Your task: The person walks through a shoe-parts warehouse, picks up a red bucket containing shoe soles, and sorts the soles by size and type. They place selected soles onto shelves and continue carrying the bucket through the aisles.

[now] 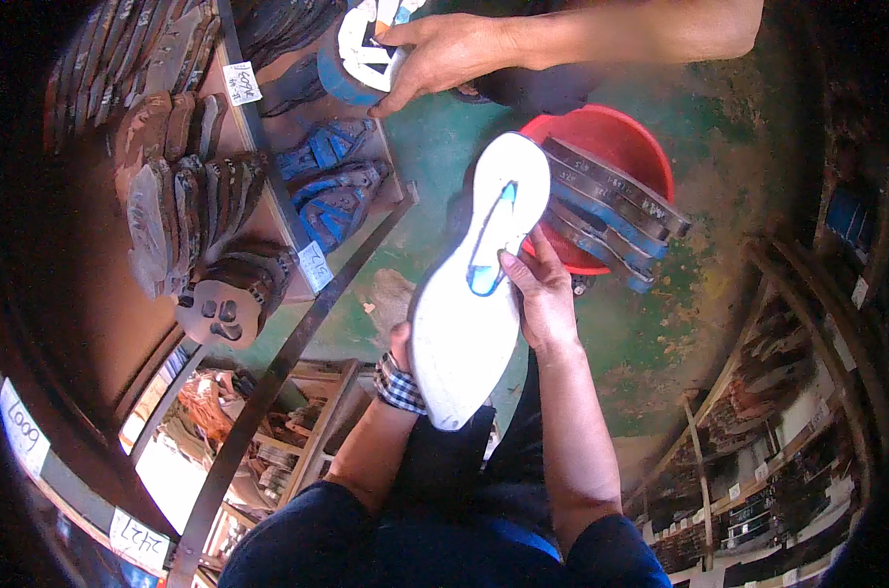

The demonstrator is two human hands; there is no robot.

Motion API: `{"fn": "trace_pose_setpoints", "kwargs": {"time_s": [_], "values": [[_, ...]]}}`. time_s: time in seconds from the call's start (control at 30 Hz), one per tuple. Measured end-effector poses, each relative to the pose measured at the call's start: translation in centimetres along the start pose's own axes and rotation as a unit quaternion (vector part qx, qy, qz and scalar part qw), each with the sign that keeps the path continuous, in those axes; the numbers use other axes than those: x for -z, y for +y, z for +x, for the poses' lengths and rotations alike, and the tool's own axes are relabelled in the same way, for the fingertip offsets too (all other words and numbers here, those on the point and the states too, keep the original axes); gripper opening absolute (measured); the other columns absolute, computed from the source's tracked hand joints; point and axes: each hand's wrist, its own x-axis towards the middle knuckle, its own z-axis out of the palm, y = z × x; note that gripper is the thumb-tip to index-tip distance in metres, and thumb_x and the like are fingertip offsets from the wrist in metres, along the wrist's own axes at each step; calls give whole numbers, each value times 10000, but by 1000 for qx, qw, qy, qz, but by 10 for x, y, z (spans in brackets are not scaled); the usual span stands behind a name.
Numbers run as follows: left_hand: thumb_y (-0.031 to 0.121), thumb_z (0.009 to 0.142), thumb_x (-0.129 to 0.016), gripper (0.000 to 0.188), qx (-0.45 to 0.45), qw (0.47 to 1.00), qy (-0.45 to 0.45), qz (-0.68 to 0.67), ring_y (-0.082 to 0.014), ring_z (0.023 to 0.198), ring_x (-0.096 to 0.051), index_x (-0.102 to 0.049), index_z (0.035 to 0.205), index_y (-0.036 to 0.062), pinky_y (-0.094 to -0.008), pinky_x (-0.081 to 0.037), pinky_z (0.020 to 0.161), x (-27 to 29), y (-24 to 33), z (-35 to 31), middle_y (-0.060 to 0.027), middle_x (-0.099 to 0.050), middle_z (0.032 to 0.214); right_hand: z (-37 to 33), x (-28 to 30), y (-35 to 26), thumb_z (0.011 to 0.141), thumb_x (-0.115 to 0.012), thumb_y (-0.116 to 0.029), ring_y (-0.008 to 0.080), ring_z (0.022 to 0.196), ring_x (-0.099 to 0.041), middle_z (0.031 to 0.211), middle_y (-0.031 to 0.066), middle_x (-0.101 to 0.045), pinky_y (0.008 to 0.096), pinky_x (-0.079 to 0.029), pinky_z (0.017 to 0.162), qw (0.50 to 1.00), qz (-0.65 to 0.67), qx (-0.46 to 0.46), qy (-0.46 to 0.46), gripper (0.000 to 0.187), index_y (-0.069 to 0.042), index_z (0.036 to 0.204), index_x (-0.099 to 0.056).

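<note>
Between my hands is a white shoe-sole-shaped plate [464, 323], its wider end toward me, with a blue-edged slot near the middle. My right hand [547, 289] grips its right edge, the thumb on the face beside the slot. At the lower left edge my left hand [399, 351] holds the plate; most of its fingers are hidden behind it. A checkered band [399, 386] circles my left wrist. From the upper right another person's hand [449, 54] reaches over and grips a white and blue sole-shaped block [358, 64].
Just beyond my right hand, a red basin [650, 142] carries dark and blue sole-shaped blocks [611, 201]. Shelves at left hold several sole-shaped pieces [175, 230] and blue ones [332, 201]. A metal post [288, 363] slants nearby. More loaded shelves [768, 461] stand at right.
</note>
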Motion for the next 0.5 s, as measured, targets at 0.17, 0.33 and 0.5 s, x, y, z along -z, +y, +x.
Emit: {"fn": "trace_pose_setpoints", "kwargs": {"time_s": [0.17,0.33,0.5], "values": [[730,680,-630,1114,81,977,-126,-154,-605,1113,-440,-192,1456,59,-699,-438,851,-37,17,5,-301,-397,1342,2,-24,1,833,-664,13,146,852,-642,1022,135,-658,257,-528,708,996,-54,5,66,673,-4,1417,-330],[734,680,-627,1104,100,966,-146,-187,-604,1120,-436,-193,1462,86,-691,-442,851,-43,31,11,-296,-356,1375,7,-44,1,818,-664,40,179,900,-626,1040,147,-630,281,-518,791,989,-123,-1,86,648,-22,1389,-364],[727,685,-628,1104,79,970,-98,-206,-573,1034,-485,-212,1432,28,-665,-487,777,-42,34,11,-357,-406,1273,10,-51,5,815,-667,27,173,860,-634,1026,177,-639,265,-520,720,986,-138,7,93,704,18,1405,-284]]}}
